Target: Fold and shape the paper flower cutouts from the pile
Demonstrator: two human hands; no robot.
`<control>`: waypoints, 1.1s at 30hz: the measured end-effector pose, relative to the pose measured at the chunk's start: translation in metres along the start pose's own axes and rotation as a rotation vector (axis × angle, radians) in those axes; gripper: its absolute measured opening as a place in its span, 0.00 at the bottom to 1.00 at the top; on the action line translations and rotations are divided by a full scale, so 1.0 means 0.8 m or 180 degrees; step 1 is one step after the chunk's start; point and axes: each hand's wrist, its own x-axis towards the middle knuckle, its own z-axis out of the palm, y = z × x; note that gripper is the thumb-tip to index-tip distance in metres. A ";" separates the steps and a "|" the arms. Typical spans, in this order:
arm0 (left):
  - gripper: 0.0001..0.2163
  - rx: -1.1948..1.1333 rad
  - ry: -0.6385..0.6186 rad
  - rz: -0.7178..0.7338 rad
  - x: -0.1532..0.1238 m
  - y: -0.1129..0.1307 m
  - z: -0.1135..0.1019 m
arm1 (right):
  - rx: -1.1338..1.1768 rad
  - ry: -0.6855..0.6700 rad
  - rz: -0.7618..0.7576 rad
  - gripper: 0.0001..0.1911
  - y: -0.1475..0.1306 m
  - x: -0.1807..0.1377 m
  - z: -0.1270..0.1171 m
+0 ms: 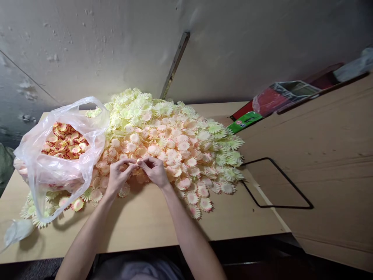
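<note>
My left hand (119,177) and my right hand (154,171) meet at the fingertips in front of a large pile of artificial flower heads (171,149). Pinched between both hands is a small pale petal piece (138,161), too small to make out fully. The pile is pale green at the back and right, and peach-pink in the middle. Left of my hands stands a translucent plastic bag (62,169), its mouth open. Inside the bag lie small red-and-cream flower pieces (65,142).
A clear cup with something white (21,229) lies at the table's front left. A black wire frame (284,207) and a large cardboard sheet (326,171) are at the right. A red box (269,101) stands behind the cardboard; a grey wall (122,50) rises behind the table (140,225).
</note>
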 end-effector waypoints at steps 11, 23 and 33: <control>0.13 -0.0662 -0.0048 -0.0303 0.003 -0.007 0.004 | 0.0133 -0.0256 0.0042 0.17 0.006 -0.002 0.007; 0.16 -0.1703 0.0717 -0.0494 0.020 -0.014 -0.020 | 0.1036 0.0463 0.0015 0.19 0.009 0.006 -0.016; 0.12 0.0071 0.0266 0.0080 0.007 0.007 -0.014 | 0.0478 0.0082 0.0223 0.17 0.007 -0.001 0.002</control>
